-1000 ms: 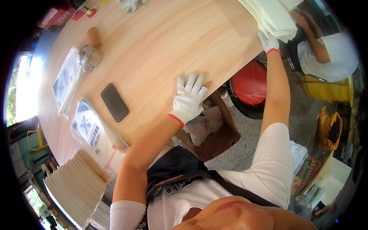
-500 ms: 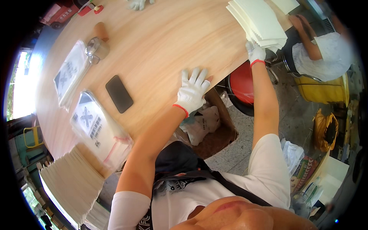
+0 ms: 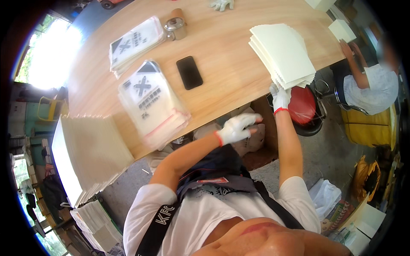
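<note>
A stack of cream paper sheets [image 3: 282,53] with uneven edges lies near the table's right side. My right hand [image 3: 280,97], in a white glove with a red cuff, grips its near corner at the table edge; some fingers are hidden by the sheets. My left hand [image 3: 239,128], gloved the same way with bare fingertips showing, is open and holds nothing. It hovers just off the table's front edge, over a brown box [image 3: 267,147] holding pale bags. Left of it on the table lies a pile of printed clear plastic bags [image 3: 149,102].
A black phone [image 3: 189,73], a metal lidded cup [image 3: 175,29] and a second bag pile [image 3: 136,42] lie on the table [image 3: 222,55]. A tall paper stack [image 3: 92,153] stands at left. A red stool [image 3: 301,106] is at right, near a seated co-worker [image 3: 369,87].
My right hand has drawn the cream stack nearer and to the left along the table. My left hand has lifted off the tabletop and come back past its edge. The view has shifted.
</note>
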Tool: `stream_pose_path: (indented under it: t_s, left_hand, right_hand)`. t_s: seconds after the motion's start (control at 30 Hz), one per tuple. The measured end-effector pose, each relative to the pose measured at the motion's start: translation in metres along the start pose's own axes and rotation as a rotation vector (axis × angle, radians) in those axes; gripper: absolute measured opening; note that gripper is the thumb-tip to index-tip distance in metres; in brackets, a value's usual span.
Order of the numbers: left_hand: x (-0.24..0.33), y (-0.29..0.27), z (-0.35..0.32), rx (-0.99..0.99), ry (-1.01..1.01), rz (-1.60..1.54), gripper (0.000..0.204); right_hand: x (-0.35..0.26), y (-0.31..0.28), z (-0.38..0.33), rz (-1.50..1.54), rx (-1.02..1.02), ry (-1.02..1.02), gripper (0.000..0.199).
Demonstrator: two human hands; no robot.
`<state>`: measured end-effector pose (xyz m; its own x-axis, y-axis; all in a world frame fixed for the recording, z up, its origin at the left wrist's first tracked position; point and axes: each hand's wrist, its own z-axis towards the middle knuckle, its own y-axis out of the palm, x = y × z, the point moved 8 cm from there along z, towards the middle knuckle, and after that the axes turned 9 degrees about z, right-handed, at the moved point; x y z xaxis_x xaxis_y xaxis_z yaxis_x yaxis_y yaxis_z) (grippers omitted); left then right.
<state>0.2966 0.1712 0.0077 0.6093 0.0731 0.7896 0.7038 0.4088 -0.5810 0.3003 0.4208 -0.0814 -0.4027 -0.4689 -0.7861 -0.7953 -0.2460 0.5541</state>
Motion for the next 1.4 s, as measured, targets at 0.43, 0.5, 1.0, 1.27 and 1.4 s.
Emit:
stream_pose_path:
  t_s: [0.43, 0.5, 1.0, 1.27, 1.4]
  left_hand:
    - [-0.010, -0.089, -0.276, 0.380, -0.424, 0.264, 0.022]
    - [-0.004, -0.090, -0.285, 0.400, -0.407, 0.276, 0.022]
    - [0.021, -0.091, -0.366, 0.428, -0.511, 0.392, 0.023]
    - [0.021, -0.083, -0.366, 0.433, -0.621, 0.423, 0.022]
    - [0.027, -0.079, -0.357, 0.415, -0.577, 0.436, 0.023]
  right_hand:
    - [0.050, 0.034, -0.096, 0.040, -0.090, 0.107, 0.031]
    - [0.053, 0.031, -0.100, 0.062, -0.179, 0.192, 0.027]
    - [0.099, -0.385, -0.351, -1.304, -0.194, 1.024, 0.031]
    - [0.105, -0.365, -0.327, -1.241, -0.283, 0.964, 0.024]
    - [0.110, -0.358, -0.316, -1.240, -0.307, 0.957, 0.021]
